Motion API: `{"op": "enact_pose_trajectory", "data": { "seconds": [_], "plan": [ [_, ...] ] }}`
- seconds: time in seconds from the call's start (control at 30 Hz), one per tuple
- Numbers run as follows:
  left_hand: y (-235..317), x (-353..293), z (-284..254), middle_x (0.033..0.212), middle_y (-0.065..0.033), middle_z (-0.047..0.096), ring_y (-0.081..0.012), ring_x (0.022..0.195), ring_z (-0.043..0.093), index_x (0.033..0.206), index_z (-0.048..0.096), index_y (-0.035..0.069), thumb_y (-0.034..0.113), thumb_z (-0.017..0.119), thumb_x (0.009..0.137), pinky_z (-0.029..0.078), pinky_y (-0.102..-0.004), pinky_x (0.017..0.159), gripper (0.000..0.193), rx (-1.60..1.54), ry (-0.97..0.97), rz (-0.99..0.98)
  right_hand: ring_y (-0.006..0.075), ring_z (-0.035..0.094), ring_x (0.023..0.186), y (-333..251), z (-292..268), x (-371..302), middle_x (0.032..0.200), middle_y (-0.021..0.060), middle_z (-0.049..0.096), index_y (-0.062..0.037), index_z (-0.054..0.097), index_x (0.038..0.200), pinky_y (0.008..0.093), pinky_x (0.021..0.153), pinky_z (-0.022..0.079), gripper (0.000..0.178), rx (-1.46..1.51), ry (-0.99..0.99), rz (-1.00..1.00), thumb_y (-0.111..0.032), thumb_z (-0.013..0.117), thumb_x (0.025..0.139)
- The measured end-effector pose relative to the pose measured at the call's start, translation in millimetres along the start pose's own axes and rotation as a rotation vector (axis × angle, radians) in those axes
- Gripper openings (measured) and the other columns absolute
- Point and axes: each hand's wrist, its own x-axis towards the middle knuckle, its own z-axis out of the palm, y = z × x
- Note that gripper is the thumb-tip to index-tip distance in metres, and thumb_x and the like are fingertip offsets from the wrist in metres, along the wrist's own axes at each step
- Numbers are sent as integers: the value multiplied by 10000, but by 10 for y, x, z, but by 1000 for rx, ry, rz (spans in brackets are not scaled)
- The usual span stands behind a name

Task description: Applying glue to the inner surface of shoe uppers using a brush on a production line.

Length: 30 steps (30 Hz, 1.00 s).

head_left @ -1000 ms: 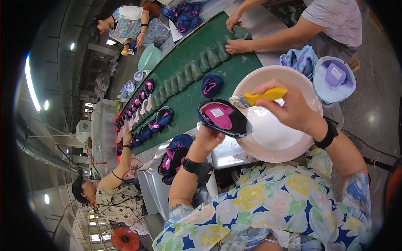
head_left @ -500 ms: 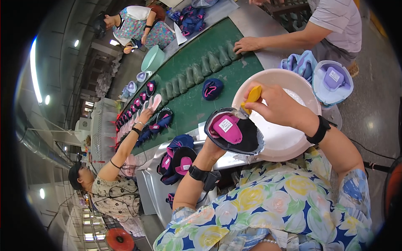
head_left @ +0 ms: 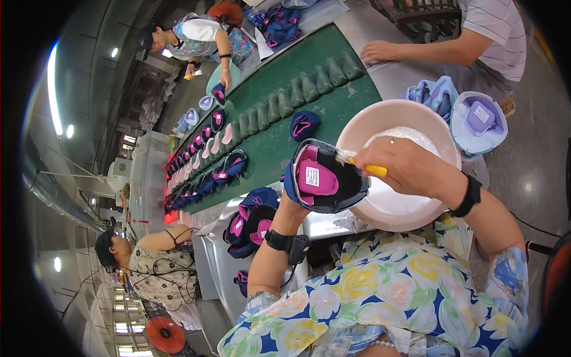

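Note:
My left hand (head_left: 290,209) is wrapped round a navy shoe upper (head_left: 348,189), gripping it from below and its left side. The upper's open underside faces up, showing black lining and a pink padded part with a white label. Pinched in my right hand (head_left: 410,165) is a brush (head_left: 376,170) with a yellow handle. Its pale bristles touch or almost touch the upper's dark edge at the far right. Below my right hand stands a pale pink basin (head_left: 439,128) with white liquid in it.
A green conveyor belt (head_left: 270,152) carries rows of dark foot-shaped pieces (head_left: 309,89), pink soles and uppers. More navy uppers (head_left: 259,217) lie left of my left hand. Lavender-blue uppers (head_left: 479,119) sit right of the basin. Co-workers (head_left: 160,250) surround the belt.
The brush has turned from upright to nearly level, its bristles further over the upper. The upper is tilted differently. The left co-worker's arm has drawn back; the far one now holds an upper at the belt.

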Motion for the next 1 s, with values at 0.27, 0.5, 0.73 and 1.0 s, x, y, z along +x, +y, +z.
{"op": "enact_pose_trajectory", "data": {
  "seconds": [0.27,0.5,0.73,1.0],
  "plan": [
    [-12,-3,91,1344,-101,581,-249,1185,605,1406,474,92,306,570,972,508,-401,1009,494,258,32,73,316,645,882,-18,-25,181,940,107,673,-74,622,1042,398,741,512,181,43,216,-49,-90,671,869],
    [-4,140,-660,1341,-128,558,-242,1199,589,1491,286,74,203,567,982,504,-414,1027,595,622,84,318,304,670,832,-113,59,89,926,120,693,-65,614,1042,342,721,506,205,293,253,297,-113,709,866],
    [26,107,-749,1367,-117,518,-234,1264,522,1462,343,57,93,590,924,447,-399,1072,593,658,131,664,262,682,859,-123,381,221,973,124,688,-35,620,1040,315,765,512,179,369,119,384,-50,682,873],
    [810,267,-2450,987,-108,607,-225,788,619,1276,452,77,-82,423,907,547,-353,595,402,396,715,285,179,628,981,124,262,113,1048,103,645,16,603,1061,283,861,491,159,437,246,657,29,598,903]
  ]
}}
